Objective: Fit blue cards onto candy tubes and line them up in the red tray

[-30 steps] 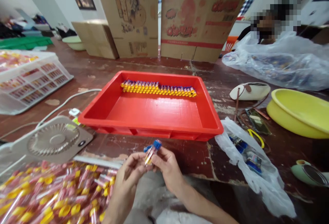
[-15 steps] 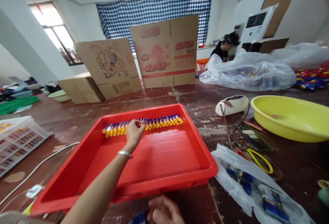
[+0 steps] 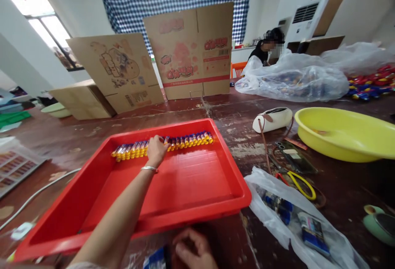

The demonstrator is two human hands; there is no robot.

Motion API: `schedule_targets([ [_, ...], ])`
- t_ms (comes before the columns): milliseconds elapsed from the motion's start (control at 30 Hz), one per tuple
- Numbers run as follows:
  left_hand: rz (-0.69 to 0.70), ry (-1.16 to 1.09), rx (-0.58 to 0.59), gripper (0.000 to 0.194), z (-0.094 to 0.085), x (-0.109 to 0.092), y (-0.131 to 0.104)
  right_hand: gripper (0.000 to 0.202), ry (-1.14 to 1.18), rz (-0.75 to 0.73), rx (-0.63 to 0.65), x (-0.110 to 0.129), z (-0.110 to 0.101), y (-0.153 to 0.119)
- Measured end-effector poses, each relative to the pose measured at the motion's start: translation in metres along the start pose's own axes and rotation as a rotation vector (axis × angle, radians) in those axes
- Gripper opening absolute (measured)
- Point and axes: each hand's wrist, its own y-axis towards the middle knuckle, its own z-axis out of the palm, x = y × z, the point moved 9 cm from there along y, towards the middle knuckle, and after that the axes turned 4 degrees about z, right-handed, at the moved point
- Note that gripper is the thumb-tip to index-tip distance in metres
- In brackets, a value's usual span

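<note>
My left hand (image 3: 156, 150) reaches into the red tray (image 3: 197, 203) with its fingers curled down onto a tube in the row of yellow-capped tubes (image 3: 188, 140) along the tray's far wall. The fingertips are hidden behind the back of the hand. A thin bracelet sits on that wrist. My right hand (image 3: 191, 249) lies at the bottom edge of the view, in front of the tray, fingers curled. A blue and white item (image 3: 155, 258) lies right beside its fingertips. Whether the hand holds it is unclear.
A clear plastic bag with blue packets (image 3: 296, 219) lies right of the tray. Beyond it are a yellow basin (image 3: 345, 135), a white pouch (image 3: 271, 118), a phone (image 3: 293, 157) and a yellow cable. Cardboard sheets (image 3: 188, 50) stand behind. A person sits far right behind a big plastic bag (image 3: 296, 81).
A second ago both hands held a blue-capped tube near my lap. The left hand then reached out to the row in the tray and stays there. The view tilted up.
</note>
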Motion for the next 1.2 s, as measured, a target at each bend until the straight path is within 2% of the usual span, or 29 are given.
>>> schedule_targets([
  [100, 0.051, -0.079, -0.037, 0.018, -0.057, 0.007, -0.053, 0.046, -0.231, -0.066, -0.001, 0.017, -0.001, -0.007],
  [167, 0.066, -0.122, -0.076, 0.018, -0.096, 0.023, -0.109, 0.034, -0.446, -0.124, 0.015, 0.028, 0.002, -0.010],
  [200, 0.115, -0.177, -0.125, 0.018, -0.115, 0.029, -0.142, 0.028, -0.571, -0.159, 0.023, 0.033, 0.005, -0.011],
  [233, 0.139, -0.205, -0.119, 0.017, -0.126, 0.037, -0.176, 0.023, -0.696, -0.190, 0.034, 0.036, 0.009, -0.012],
  [300, 0.135, -0.229, 0.005, 0.017, -0.124, 0.057, -0.242, 0.019, -0.928, -0.234, 0.052, 0.038, 0.019, -0.014],
  [367, 0.129, -0.242, 0.111, 0.016, -0.106, 0.073, -0.299, 0.017, -1.102, -0.243, 0.059, 0.036, 0.029, -0.016],
  [400, 0.159, -0.248, 0.150, 0.017, -0.095, 0.077, -0.321, 0.017, -1.166, -0.240, 0.053, 0.035, 0.033, -0.016],
  [467, 0.232, -0.245, 0.180, 0.022, -0.073, 0.080, -0.350, 0.016, -1.257, -0.242, 0.029, 0.032, 0.040, -0.016],
  [567, 0.347, -0.181, 0.192, 0.032, -0.049, 0.077, -0.370, 0.014, -1.274, -0.265, 0.007, 0.029, 0.046, -0.014],
  [700, 0.409, -0.059, 0.189, 0.038, -0.034, 0.077, -0.380, 0.026, -1.158, -0.298, 0.063, 0.026, 0.044, -0.012],
  [833, 0.382, -0.042, 0.196, 0.041, -0.033, 0.072, -0.386, 0.039, -1.111, -0.299, 0.164, 0.026, 0.042, -0.015],
  [900, 0.369, -0.046, 0.220, 0.041, -0.038, 0.066, -0.386, 0.041, -1.092, -0.323, 0.207, 0.028, 0.042, -0.018],
  [967, 0.332, -0.021, 0.279, 0.037, -0.046, 0.069, -0.382, 0.042, -1.052, -0.365, 0.194, 0.033, 0.038, -0.020],
  [1033, 0.235, 0.047, 0.337, 0.033, -0.062, 0.091, -0.377, 0.040, -0.968, -0.358, 0.128, 0.034, 0.027, -0.018],
  [1133, 0.031, 0.191, 0.372, 0.032, -0.098, 0.155, -0.378, 0.035, -0.771, -0.277, 0.038, 0.030, 0.008, -0.014],
  [1200, -0.070, 0.286, 0.431, 0.030, -0.115, 0.199, -0.387, 0.034, -0.663, -0.254, 0.017, 0.028, 0.002, -0.014],
])
